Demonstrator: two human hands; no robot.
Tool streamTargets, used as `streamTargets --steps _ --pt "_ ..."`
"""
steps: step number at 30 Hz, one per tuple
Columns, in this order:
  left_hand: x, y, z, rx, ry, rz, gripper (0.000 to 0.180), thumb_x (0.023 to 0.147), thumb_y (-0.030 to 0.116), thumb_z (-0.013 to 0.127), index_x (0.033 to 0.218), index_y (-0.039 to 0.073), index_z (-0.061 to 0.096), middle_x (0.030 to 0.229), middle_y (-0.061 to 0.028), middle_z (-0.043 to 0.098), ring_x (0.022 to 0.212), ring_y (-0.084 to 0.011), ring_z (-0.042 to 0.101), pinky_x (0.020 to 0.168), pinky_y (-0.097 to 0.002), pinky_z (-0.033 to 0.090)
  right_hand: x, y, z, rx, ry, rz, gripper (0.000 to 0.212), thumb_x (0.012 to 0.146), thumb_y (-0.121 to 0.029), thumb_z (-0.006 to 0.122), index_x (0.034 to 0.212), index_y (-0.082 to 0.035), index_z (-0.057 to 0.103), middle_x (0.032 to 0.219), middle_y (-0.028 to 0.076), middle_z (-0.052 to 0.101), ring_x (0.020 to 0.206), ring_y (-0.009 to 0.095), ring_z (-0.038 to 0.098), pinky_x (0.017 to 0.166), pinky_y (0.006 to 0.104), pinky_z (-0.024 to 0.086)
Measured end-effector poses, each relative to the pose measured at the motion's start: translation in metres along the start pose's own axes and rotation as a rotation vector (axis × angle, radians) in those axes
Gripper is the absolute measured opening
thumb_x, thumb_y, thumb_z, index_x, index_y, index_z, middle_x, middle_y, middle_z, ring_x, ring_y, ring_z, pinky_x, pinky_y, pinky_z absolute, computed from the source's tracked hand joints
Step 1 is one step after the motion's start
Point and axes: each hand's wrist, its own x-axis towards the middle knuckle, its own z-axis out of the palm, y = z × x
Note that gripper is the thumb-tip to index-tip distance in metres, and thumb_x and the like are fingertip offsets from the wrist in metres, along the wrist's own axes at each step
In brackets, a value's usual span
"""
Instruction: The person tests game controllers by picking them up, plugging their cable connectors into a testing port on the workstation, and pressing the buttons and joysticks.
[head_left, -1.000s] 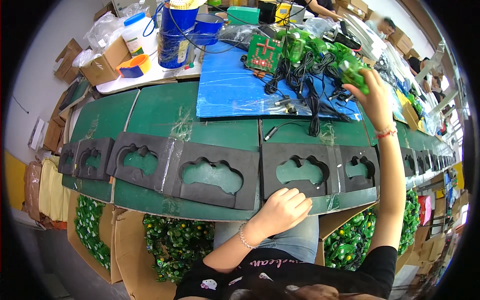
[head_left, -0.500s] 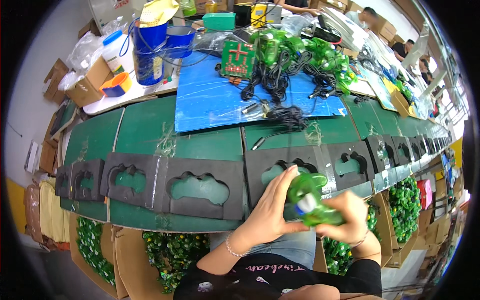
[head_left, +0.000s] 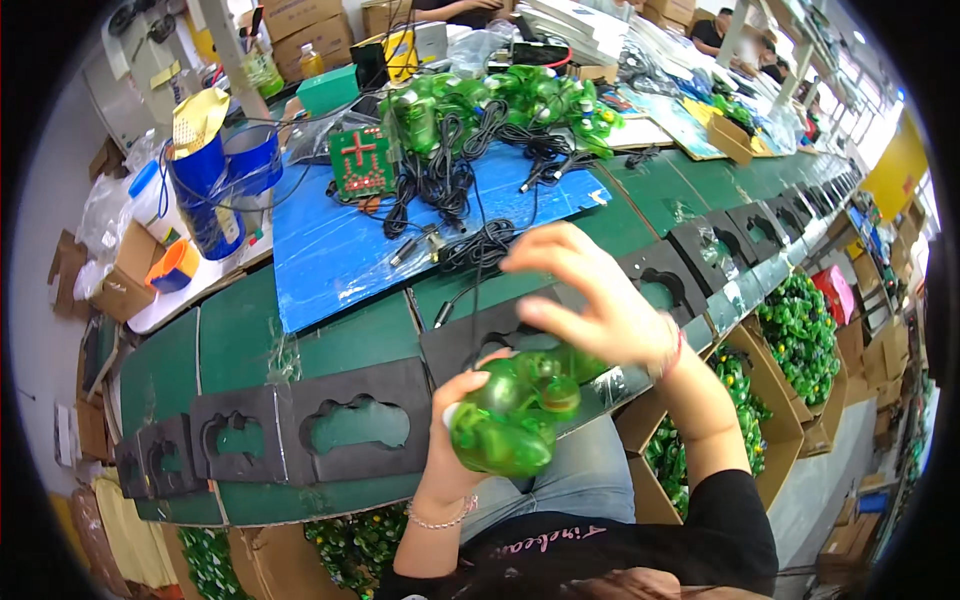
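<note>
Translucent green controller (head_left: 505,430) in left fingers (head_left: 456,392), right fingers (head_left: 545,258) nearby

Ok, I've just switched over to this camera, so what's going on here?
A person is holding a green see-through controller in the left hand, above the near edge of a green table. The right hand is raised and open, slightly blurred. Black foam blocks with shaped cutouts line the table. Beyond them, black cables and more green controllers lie heaped on and around a blue board.
</note>
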Motion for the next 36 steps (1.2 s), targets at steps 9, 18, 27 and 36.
streamTargets --steps 9,18,27,36 --pt "0.001 0.01 -0.008 -0.467 0.437 0.004 0.085 0.071 0.077 0.046 0.137 0.025 0.032 0.134 -0.0049 0.042 0.114 -0.0265 0.047 0.089 -0.05 0.041 0.016 0.116 0.042 -0.571 -0.094 0.016 0.051 0.078 -0.033 0.066 0.125 -0.023 0.05 0.11 0.014 0.055 0.104 0.032 0.052 0.089 0.0412 0.041" --pt "0.002 0.011 -0.017 -0.763 0.357 -0.025 0.085 0.071 0.082 0.035 0.126 0.018 0.046 0.12 -0.0029 0.053 0.103 -0.022 0.051 0.088 -0.0403 0.04 0.009 0.112 0.033 -0.388 -0.014 0.149 0.033 0.073 -0.022 0.071 0.101 -0.011 0.059 0.099 0.009 0.056 0.098 0.026 0.053 0.088 0.0399 0.039" --pt "0.004 0.01 -0.019 -0.836 0.37 -0.019 0.08 0.072 0.079 0.039 0.121 0.017 0.05 0.115 -0.0022 0.056 0.104 -0.021 0.051 0.089 -0.0406 0.039 0.019 0.103 0.04 -0.557 -0.004 0.002 0.028 0.064 -0.002 0.059 0.091 -0.006 0.051 0.087 0.01 0.051 0.091 0.028 0.05 0.086 0.0416 0.038" --pt "0.003 -0.003 -0.009 -0.698 0.592 0.079 0.081 0.076 0.076 0.04 0.127 0.014 0.044 0.12 0.0011 0.054 0.109 -0.0183 0.05 0.094 -0.0375 0.039 0.057 0.148 -0.026 -0.224 0.486 0.229 0.021 0.073 -0.005 0.058 0.092 -0.001 0.052 0.082 0.014 0.058 0.077 0.028 0.059 0.073 0.0332 0.047"
